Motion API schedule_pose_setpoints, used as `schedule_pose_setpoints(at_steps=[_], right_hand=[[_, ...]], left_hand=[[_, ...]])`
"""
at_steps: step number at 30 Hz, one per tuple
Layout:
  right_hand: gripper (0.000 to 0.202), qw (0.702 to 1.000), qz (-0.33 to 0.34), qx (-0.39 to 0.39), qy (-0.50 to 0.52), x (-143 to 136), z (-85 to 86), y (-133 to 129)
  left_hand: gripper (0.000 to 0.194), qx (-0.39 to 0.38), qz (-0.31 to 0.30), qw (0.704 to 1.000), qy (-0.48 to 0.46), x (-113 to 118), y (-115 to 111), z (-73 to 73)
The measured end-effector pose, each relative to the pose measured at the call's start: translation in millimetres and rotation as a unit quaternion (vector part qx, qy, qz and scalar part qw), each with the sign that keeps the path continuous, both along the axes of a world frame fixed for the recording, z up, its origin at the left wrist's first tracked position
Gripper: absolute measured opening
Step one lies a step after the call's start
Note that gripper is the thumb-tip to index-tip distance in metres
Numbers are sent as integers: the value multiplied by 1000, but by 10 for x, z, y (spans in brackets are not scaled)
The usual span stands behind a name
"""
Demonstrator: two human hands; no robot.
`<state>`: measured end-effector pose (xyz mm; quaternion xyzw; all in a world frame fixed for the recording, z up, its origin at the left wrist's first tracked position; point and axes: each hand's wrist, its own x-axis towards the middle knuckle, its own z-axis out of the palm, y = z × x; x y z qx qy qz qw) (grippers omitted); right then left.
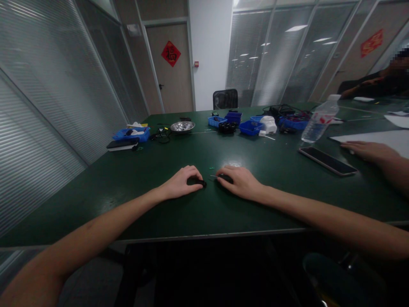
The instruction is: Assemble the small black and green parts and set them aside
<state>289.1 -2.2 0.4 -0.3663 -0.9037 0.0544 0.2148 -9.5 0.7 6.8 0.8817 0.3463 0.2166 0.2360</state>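
My left hand [182,183] rests on the green table [153,221], thumb and fingers closed round a small black piece [202,183] whose exact kind I cannot make out. To its right, my right hand [241,182] lies on the table with its fingers wrapped round a screwdriver [225,178]. The tool's dark handle is mostly covered by the fingers, and its thin metal shaft points left toward the black piece, apart from it. Just beyond the gap between my hands lies a tiny green piece [211,168].
Farther back stand a metal bowl [182,127], a blue tray [131,134] at left and several blue bins [251,128]. A phone [327,161] and a water bottle [320,119] are at right, near another person's hand [367,151] on white paper [386,137].
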Motion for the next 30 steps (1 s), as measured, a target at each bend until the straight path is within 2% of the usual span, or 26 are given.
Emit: schedule_pose_setpoints(at_steps=[30], right_hand=[[27, 1000, -5, 0, -11, -3, -6, 8]], left_hand=[[24, 12, -2, 1000, 13, -15, -2, -29]])
